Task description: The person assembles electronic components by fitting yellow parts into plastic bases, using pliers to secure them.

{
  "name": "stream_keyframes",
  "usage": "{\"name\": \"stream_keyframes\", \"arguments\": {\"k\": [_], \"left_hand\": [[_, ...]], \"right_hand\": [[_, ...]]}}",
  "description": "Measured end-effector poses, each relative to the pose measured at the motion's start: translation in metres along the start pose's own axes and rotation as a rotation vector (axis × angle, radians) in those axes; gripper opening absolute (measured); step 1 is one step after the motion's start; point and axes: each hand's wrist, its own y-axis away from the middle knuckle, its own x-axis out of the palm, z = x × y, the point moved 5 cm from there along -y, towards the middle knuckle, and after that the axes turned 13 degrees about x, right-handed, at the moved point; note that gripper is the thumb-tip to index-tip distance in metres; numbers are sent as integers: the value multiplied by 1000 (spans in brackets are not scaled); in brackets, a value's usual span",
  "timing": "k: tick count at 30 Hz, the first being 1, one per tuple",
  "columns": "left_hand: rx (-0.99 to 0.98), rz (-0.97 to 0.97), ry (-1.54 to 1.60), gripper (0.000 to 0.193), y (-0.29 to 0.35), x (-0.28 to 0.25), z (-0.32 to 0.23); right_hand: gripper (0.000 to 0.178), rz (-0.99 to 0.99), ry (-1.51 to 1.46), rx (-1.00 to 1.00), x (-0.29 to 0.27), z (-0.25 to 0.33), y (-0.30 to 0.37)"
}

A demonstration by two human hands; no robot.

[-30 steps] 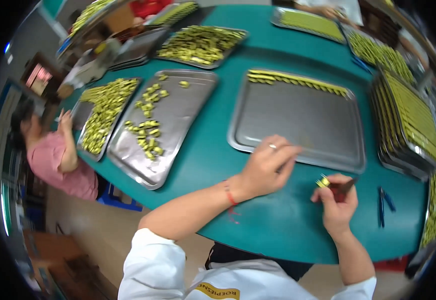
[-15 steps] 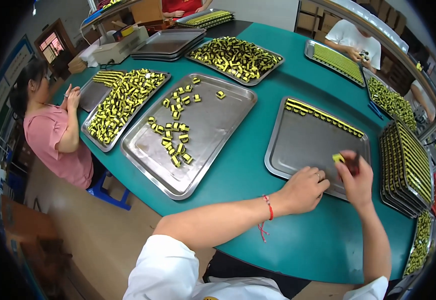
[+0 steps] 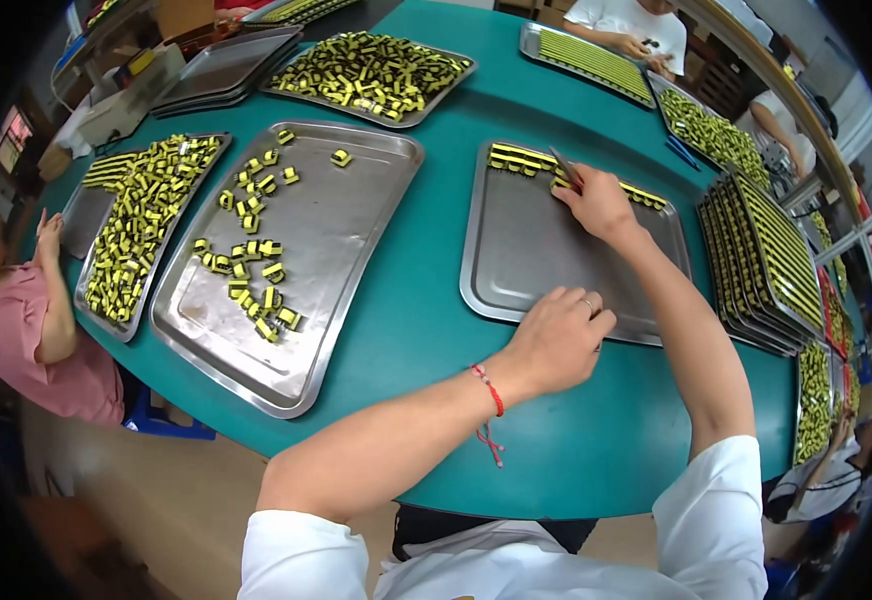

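My right hand (image 3: 598,203) is closed over the far row in the metal tray (image 3: 526,278) before me. A thin, pointed dark tool (image 3: 564,166) sticks out of its grip; its exact kind is unclear. At the fingertips is a small yellow-and-black block-shaped component (image 3: 559,184), partly covered by the fingers. Along the tray's far edge runs a row of the same components (image 3: 518,158), with a second, shorter row starting in front of its left end. My left hand (image 3: 559,338) rests at the tray's near edge with fingers curled; whether anything is inside them is hidden.
Left of me lies a larger tray (image 3: 331,235) with scattered components. Heaped trays stand farther left (image 3: 146,225) and at the back (image 3: 371,75). Stacked full trays (image 3: 761,262) rise on the right. Co-workers sit around the green table (image 3: 411,440). Blue tweezers (image 3: 683,152) lie beyond my tray.
My right hand has carried the component from the tray's near right side to the far row. My left hand stays at the near edge. The whole view has shifted rightward.
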Motion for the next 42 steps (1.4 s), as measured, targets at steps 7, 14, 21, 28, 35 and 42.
{"name": "stream_keyframes", "arguments": {"k": [7, 14, 21, 28, 35, 42], "left_hand": [[-8, 11, 21, 17, -3, 4, -2], [-35, 32, 15, 16, 0, 0, 1], [-15, -11, 3, 14, -5, 3, -4], [-159, -151, 233, 7, -3, -19, -3], [-475, -285, 615, 35, 1, -10, 13], [-759, -376, 443, 37, 22, -114, 58]], "right_hand": [[31, 60, 27, 13, 2, 3, -9], [26, 70, 106, 56, 6, 25, -7], [30, -85, -20, -7, -2, 10, -1], [10, -81, -857, 67, -55, -21, 107], [4, 301, -977, 133, -59, -44, 241], [17, 316, -1096, -36, -64, -32, 236]]}}
